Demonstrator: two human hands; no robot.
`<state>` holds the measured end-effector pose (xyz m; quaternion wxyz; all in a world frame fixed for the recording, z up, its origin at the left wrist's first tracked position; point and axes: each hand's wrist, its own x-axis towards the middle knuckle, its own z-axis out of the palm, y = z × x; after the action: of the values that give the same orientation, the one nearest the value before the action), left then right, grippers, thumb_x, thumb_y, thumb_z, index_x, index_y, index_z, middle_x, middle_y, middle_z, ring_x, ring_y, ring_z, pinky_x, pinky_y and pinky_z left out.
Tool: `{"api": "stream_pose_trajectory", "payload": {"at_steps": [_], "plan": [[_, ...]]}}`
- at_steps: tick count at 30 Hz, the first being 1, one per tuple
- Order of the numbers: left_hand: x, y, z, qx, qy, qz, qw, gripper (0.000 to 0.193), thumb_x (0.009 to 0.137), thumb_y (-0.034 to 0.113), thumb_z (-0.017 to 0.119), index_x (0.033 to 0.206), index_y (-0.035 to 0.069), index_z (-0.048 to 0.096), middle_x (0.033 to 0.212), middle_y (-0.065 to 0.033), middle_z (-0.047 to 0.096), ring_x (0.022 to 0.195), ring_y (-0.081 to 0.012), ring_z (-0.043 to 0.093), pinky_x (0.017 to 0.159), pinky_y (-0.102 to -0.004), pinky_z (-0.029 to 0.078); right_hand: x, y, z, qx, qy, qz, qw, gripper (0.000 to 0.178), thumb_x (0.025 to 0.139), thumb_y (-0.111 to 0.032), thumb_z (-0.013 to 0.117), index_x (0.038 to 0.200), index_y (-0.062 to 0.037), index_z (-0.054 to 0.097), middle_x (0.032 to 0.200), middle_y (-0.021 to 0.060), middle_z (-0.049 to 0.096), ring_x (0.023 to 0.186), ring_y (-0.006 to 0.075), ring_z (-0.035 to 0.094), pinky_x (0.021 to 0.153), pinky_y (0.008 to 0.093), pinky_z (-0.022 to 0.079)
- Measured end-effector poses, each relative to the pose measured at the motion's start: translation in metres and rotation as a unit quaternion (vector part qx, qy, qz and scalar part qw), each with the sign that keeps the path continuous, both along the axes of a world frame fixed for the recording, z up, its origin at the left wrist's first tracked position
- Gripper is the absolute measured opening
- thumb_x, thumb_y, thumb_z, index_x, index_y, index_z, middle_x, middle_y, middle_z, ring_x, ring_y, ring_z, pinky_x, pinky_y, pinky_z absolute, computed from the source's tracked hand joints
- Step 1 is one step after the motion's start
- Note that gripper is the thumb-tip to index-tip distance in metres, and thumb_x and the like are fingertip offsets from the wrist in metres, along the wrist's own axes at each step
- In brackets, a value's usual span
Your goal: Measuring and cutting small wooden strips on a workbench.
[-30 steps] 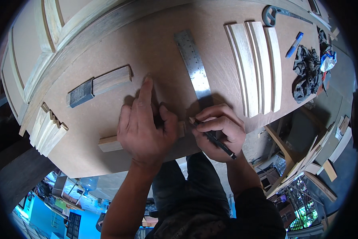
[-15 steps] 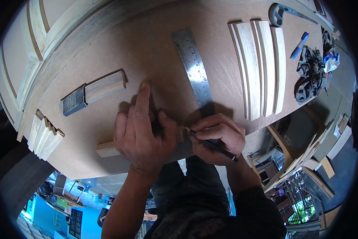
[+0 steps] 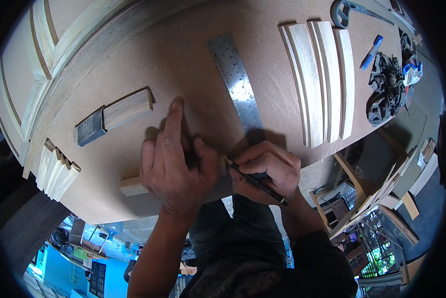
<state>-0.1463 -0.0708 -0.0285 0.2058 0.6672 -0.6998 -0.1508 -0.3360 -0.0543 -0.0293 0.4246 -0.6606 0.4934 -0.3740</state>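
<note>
My left hand [image 3: 177, 166] lies over a pale wooden strip [image 3: 132, 186] near the table's front edge. Its index finger stretches forward on the tabletop while the other fingers and thumb bend around the strip, much of which they cover. Between the fingers of my right hand [image 3: 270, 171] is a slim black pencil [image 3: 258, 185], its sharpened tip at the strip's right end. Just beyond that hand lies a steel ruler [image 3: 237, 79], its near end in shadow by my knuckles.
Left on the brown table [image 3: 183, 54] lies a wood block with a dark wrap [image 3: 90, 129]. Small wood pieces [image 3: 56, 171] stand at the left edge. Curved wood strips [image 3: 305, 79], a handsaw [image 3: 342, 15], a blue pen [image 3: 372, 52] and a crumpled black bag [image 3: 383, 89] lie right.
My right hand and the pencil have shifted slightly left, and more of the pencil's shaft shows. The left hand holds nearly the same place on the strip.
</note>
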Motion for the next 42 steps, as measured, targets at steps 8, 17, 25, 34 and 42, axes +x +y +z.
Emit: {"api": "stream_pose_trajectory", "payload": {"at_steps": [8,17,25,34,42], "plan": [[0.001,0.001,-0.001,0.002,-0.004,0.005,1.0,0.054,0.085,0.011,0.065,0.136,-0.005,0.061,0.101,-0.009,0.075,0.062,-0.0165,0.053,0.061,-0.0307,0.045,-0.004,-0.001,-0.001,0.001,-0.016,0.035,0.999,0.028,0.071,0.001,0.088,0.085,-0.0016,0.064,0.09,0.0145,0.071,0.077,0.0201,0.076,0.064,0.0275,0.061],[-0.001,0.001,-0.004,-0.009,0.002,0.006,1.0,0.054,0.084,0.01,0.065,0.136,-0.005,0.062,0.098,-0.0092,0.074,0.06,-0.0166,0.052,0.062,-0.0313,0.044,-0.001,0.0,-0.002,0.013,-0.002,0.004,1.0,0.03,0.066,0.0,0.091,0.078,-0.0064,0.064,0.085,0.0105,0.072,0.071,0.0165,0.074,0.057,0.0273,0.059],[-0.001,-0.001,-0.001,-0.009,0.002,0.004,1.0,0.053,0.084,0.009,0.064,0.135,-0.005,0.062,0.101,-0.0098,0.075,0.06,-0.0168,0.053,0.062,-0.0315,0.044,-0.001,-0.002,0.0,0.009,-0.007,0.014,1.0,0.031,0.064,0.0,0.091,0.077,-0.0066,0.064,0.085,0.0107,0.072,0.07,0.0162,0.074,0.057,0.0269,0.058],[0.0,0.001,-0.007,-0.055,0.02,-0.001,0.998,0.05,0.085,0.008,0.063,0.133,-0.005,0.062,0.108,-0.0109,0.076,0.063,-0.0198,0.059,0.062,-0.0318,0.05,-0.006,0.006,-0.003,-0.029,-0.025,-0.052,0.998,0.033,0.068,0.003,0.088,0.084,-0.0082,0.061,0.086,0.0113,0.072,0.075,0.0184,0.074,0.063,0.0285,0.058],[-0.004,0.006,0.019,-0.046,0.08,-0.007,0.996,0.049,0.08,0.012,0.063,0.128,0.001,0.069,0.092,-0.0075,0.073,0.066,-0.023,0.062,0.067,-0.0338,0.055,-0.004,0.007,0.0,-0.029,-0.054,-0.095,0.994,0.023,0.078,0.007,0.079,0.089,-0.0046,0.061,0.09,0.0119,0.068,0.076,0.0174,0.067,0.068,0.028,0.052]]}}
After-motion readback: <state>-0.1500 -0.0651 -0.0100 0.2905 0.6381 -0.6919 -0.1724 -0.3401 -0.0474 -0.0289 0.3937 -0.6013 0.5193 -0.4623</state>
